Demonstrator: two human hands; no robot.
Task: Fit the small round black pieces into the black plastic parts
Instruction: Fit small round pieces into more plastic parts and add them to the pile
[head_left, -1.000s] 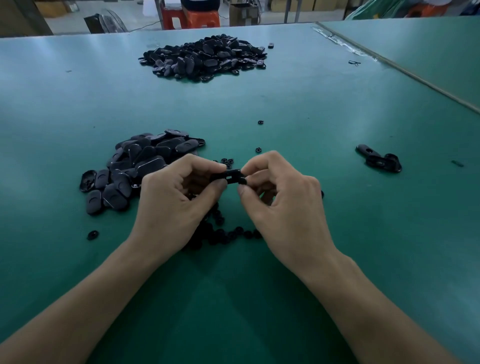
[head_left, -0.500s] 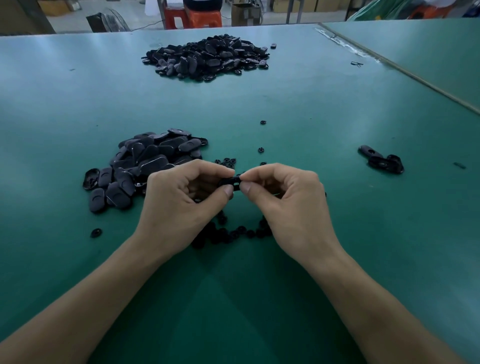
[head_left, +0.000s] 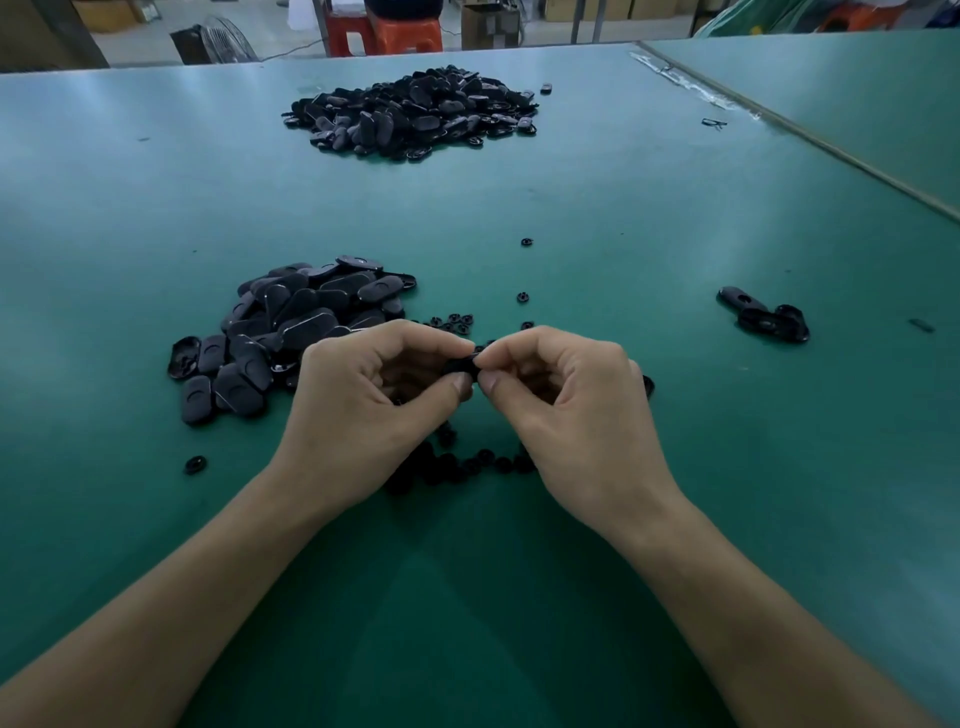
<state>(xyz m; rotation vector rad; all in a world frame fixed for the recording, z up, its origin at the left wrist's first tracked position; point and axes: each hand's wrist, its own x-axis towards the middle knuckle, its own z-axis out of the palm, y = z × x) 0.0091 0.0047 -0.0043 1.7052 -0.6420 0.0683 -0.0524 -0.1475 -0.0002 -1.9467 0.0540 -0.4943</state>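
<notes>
My left hand (head_left: 371, 400) and my right hand (head_left: 566, 410) meet fingertip to fingertip over the green table (head_left: 623, 208). Between them they pinch one black plastic part (head_left: 464, 366), mostly hidden by thumbs and forefingers. Whether a round piece sits in it cannot be seen. A pile of oval black plastic parts (head_left: 291, 327) lies just left of my left hand. Small round black pieces (head_left: 467, 462) are scattered under and between my wrists, and a few more round pieces (head_left: 457, 322) lie beyond my fingers.
A larger heap of black parts (head_left: 415, 111) sits far across the table. A few black parts (head_left: 763, 314) lie apart at the right. Single round pieces (head_left: 195, 464) dot the table. A seam to a second table (head_left: 810, 140) runs at the upper right.
Both hands have drawn closer together and sunk a little lower. The part showed between the fingertips a second ago; now the fingers nearly cover it.
</notes>
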